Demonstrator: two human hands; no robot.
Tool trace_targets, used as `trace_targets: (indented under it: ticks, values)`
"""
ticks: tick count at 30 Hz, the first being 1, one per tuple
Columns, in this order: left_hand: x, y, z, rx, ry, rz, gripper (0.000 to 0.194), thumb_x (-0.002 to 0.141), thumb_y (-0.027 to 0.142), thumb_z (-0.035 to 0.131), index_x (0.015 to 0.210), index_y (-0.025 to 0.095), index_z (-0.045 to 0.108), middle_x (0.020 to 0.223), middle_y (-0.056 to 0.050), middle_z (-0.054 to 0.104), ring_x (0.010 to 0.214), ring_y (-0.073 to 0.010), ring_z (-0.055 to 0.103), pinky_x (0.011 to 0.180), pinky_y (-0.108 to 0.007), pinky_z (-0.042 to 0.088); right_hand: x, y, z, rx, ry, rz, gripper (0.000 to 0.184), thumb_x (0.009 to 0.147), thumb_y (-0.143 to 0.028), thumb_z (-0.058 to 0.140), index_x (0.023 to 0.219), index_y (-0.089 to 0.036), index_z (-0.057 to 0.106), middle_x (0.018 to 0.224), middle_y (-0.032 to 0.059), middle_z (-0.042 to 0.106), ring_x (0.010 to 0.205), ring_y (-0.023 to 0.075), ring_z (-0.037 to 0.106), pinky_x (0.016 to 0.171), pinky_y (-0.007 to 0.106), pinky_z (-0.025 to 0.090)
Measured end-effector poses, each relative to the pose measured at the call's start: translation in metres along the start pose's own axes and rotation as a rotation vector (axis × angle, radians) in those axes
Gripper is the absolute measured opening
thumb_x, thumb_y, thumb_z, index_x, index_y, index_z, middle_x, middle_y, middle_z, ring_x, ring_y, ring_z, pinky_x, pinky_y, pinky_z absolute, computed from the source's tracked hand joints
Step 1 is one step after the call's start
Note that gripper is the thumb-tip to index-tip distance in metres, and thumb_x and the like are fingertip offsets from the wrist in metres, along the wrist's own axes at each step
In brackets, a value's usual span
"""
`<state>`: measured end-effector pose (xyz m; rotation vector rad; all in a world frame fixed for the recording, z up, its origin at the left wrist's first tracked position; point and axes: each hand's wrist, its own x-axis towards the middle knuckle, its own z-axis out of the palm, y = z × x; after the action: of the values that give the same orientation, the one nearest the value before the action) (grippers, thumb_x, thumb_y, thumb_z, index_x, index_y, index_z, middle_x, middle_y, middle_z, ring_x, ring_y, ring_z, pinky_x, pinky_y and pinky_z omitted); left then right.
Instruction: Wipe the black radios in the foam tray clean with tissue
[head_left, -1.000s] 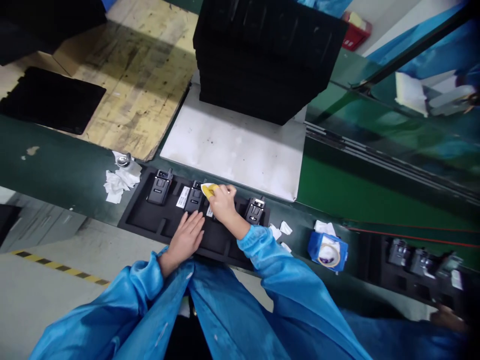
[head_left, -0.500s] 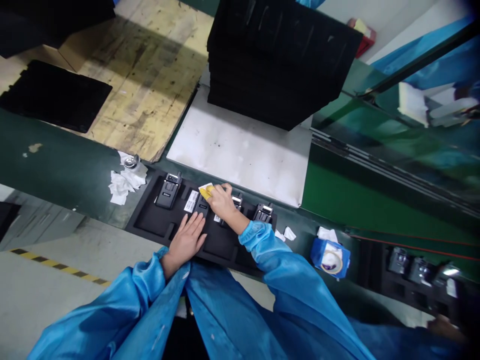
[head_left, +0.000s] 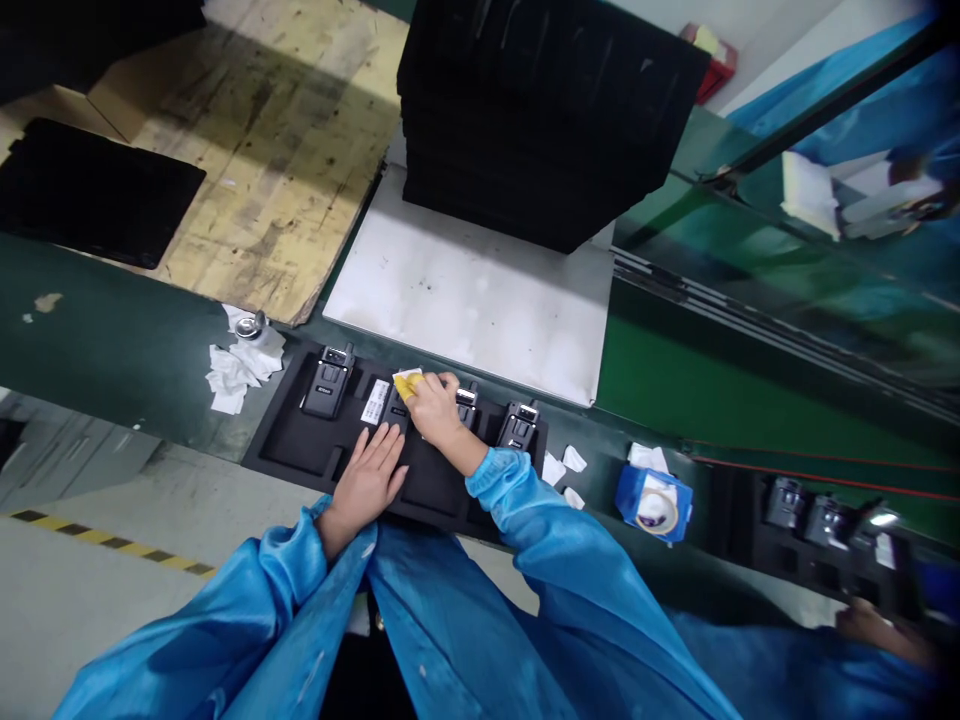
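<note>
A black foam tray (head_left: 292,440) lies in front of me, with several black handheld devices like two-way radios standing in its slots. My left hand (head_left: 369,475) rests flat, fingers stretched, at the lower end of one black device (head_left: 396,412). Over the upper end of that device, my right hand (head_left: 435,408) is closed on a small white wipe (head_left: 407,374); yellow covers are on its fingertips. A white label (head_left: 375,401) shows just left of this device. Another device (head_left: 328,383) sits at the tray's left, and one more (head_left: 518,427) at its right. My right hand partly hides a further device (head_left: 466,402).
Crumpled white wipes (head_left: 232,375) and a metal-topped bottle (head_left: 253,328) lie left of the tray. On the right are a blue box (head_left: 654,502) and white scraps (head_left: 574,459). A tall black stack (head_left: 540,130) stands behind. At far right, a co-worker's hand (head_left: 881,635) is beside another tray.
The whole view has shifted slightly, so things appear a little further left. My right hand stays on the same device with the wipe, and my left hand still lies flat.
</note>
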<state>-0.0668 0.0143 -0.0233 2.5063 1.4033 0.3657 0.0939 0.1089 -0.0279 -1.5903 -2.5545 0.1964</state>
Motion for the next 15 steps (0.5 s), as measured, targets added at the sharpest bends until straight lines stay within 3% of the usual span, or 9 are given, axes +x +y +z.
trace_targets:
  ticks: [4,8,10,15]
  values:
    - [0.002,-0.001,-0.001,0.015,-0.003,0.001,0.045,0.092,0.03,0.04,0.134,0.014,0.046,0.139,-0.012,0.047,0.133,-0.0258,0.038,0.113,-0.051,0.027,0.008,0.012,-0.004,-0.004,0.03,-0.052,0.022,0.095,-0.02,0.046,0.102,-0.023,0.067,0.107,0.0051,0.059,0.103,0.0178,0.041,0.093,0.039,0.015]
    - [0.002,-0.001,-0.001,0.025,0.005,0.009,0.044,0.092,0.03,0.04,0.133,0.014,0.047,0.139,-0.012,0.048,0.133,-0.0257,0.039,0.112,-0.05,0.027,0.003,0.025,-0.009,-0.025,0.025,0.078,0.021,0.093,-0.018,0.048,0.089,-0.019,0.068,0.105,0.0061,0.059,0.101,0.018,0.042,0.092,0.04,0.017]
    - [0.001,-0.001,0.0,0.029,0.01,0.012,0.044,0.092,0.029,0.04,0.132,0.014,0.048,0.139,-0.012,0.047,0.133,-0.0258,0.039,0.112,-0.05,0.028,0.005,0.024,-0.011,-0.014,0.033,0.112,0.02,0.093,-0.018,0.049,0.088,-0.02,0.068,0.103,0.0058,0.058,0.1,0.0178,0.043,0.091,0.04,0.017]
    - [0.001,-0.002,0.0,0.044,0.008,0.011,0.043,0.092,0.028,0.04,0.131,0.013,0.049,0.138,-0.013,0.048,0.132,-0.0266,0.04,0.112,-0.051,0.027,0.017,0.007,-0.008,0.02,0.036,0.019,0.02,0.094,-0.021,0.048,0.094,-0.021,0.068,0.104,0.0056,0.058,0.102,0.0179,0.042,0.093,0.04,0.017]
